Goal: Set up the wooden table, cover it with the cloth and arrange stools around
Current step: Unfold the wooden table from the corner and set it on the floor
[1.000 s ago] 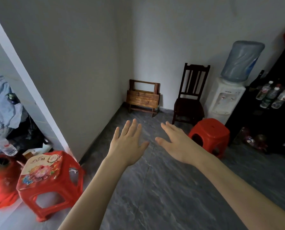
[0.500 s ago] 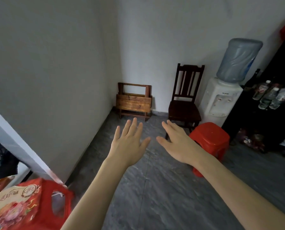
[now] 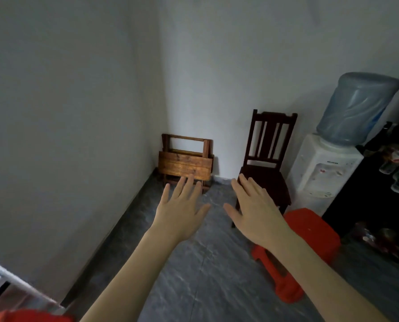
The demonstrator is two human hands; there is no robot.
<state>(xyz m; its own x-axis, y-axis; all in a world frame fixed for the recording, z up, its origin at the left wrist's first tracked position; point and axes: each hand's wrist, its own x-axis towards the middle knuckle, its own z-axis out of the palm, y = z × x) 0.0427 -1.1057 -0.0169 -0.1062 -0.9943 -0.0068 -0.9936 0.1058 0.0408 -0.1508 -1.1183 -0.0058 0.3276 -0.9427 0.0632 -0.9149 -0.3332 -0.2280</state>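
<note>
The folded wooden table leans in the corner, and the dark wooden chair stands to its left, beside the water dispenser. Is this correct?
Not quite: in the head view the dark wooden chair stands to the right of the folded wooden table, not its left. The rest holds: it is beside the water dispenser.

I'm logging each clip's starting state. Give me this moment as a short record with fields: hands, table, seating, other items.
hands: left hand and right hand both open, palms down, held out over the floor, holding nothing
table: folded wooden table leaning on the far wall in the corner, untouched
seating: dark wooden chair beside it; red plastic stool in front of the chair
other items: water dispenser at right
cloth: not in view
</note>
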